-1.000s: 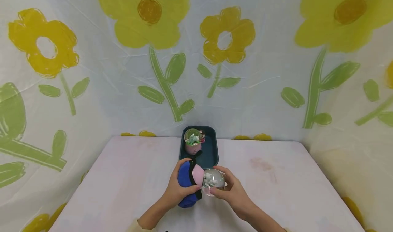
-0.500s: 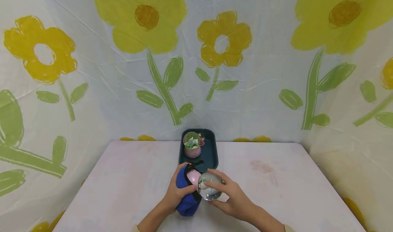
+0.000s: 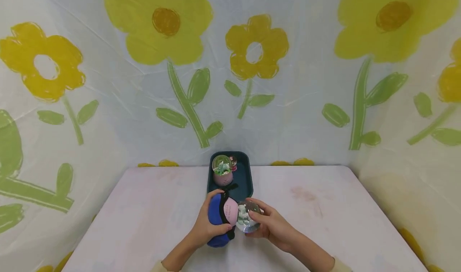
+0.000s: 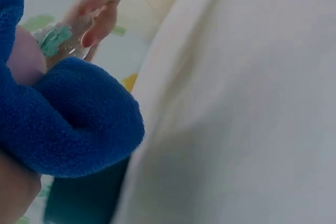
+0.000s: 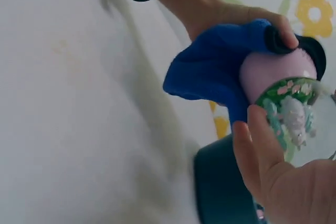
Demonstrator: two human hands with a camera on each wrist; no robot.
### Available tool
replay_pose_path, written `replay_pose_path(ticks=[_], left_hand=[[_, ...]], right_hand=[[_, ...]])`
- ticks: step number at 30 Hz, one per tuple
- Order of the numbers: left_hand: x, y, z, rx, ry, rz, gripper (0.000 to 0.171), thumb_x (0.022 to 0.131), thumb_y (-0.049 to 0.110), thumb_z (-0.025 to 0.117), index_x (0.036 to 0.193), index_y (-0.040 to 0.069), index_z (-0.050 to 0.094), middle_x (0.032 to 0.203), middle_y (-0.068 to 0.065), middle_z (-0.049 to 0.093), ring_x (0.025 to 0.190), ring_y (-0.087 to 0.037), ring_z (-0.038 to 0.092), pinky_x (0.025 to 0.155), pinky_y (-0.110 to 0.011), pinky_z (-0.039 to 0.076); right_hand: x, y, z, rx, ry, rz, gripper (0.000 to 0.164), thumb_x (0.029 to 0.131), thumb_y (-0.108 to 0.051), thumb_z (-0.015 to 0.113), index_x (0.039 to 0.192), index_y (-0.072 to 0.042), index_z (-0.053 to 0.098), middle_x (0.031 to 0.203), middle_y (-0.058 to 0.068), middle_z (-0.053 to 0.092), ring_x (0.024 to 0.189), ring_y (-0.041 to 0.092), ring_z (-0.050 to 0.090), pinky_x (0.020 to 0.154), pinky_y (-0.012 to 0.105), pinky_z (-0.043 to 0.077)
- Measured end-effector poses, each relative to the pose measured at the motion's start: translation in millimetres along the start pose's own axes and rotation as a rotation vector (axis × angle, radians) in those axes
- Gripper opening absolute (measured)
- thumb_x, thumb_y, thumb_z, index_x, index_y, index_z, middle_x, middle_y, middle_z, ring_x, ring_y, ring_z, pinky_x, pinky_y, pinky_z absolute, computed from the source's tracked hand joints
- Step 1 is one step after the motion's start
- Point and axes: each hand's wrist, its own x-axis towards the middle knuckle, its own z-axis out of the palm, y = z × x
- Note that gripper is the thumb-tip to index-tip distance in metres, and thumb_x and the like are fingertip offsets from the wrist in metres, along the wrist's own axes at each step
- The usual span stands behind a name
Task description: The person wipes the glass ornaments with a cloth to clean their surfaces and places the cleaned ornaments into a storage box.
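A snow globe with a pink base is held sideways between both hands, above the table in front of the tray. My left hand grips the base through a blue fleecy cloth with black trim. Around the clear dome curl the fingers of my right hand. Inside the dome, the right wrist view shows a white figure and green and pink decoration. Folds of the cloth hang beside the pink base in the left wrist view, where the palm is mostly hidden.
Just beyond the hands stands a dark teal tray. In its left half are another snow globe with a pink base and a small pink-based globe. A flower-printed curtain rises behind the pale table.
The right hand has shifted its hold on the dome, and the globe has turned, so that lettering on the pink base now shows. The left hand keeps its hold on the cloth.
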Motion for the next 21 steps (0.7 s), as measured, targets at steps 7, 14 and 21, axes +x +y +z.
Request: replay_pose_path(ticks=[7,14,21], left_hand=[[-4.8,-14.4,1.8,-0.164,0.029,-0.084,0.083,0.076,0.02,0.075,0.146,0.019,0.031,0.129,-0.016,0.044,0.109,-0.032,0.051,0.084,-0.043,0.047],[3.3,-13.0,-2.5,-0.233,-0.004,-0.186,0.07,0.086,0.025,0.063,0.147,0.016,0.03,0.129,-0.014,0.045,0.11,-0.028,0.049,0.087,-0.04,0.045],[-3.4,-11.2,-6.2,-0.187,-0.029,-0.169,0.073,0.084,0.023,0.067,0.146,0.012,0.03,0.129,-0.015,0.045,0.109,-0.029,0.048,0.087,-0.041,0.043]], right_hand=[[3.8,-2.1,5.8,-0.307,0.044,-0.097,0.066,0.09,-0.015,0.071,0.147,-0.007,0.039,0.137,0.024,0.041,0.096,0.027,0.062,0.076,0.046,0.055],[6.7,-2.9,6.8,-0.908,0.014,-0.511,0.072,0.076,-0.012,0.083,0.141,-0.016,0.051,0.141,0.014,0.046,0.105,0.028,0.058,0.073,0.032,0.053],[6.3,19.5,2.2,-0.716,-0.042,-0.6,0.07,0.084,-0.007,0.076,0.145,-0.006,0.043,0.138,0.026,0.041,0.102,0.03,0.061,0.066,0.035,0.056]])
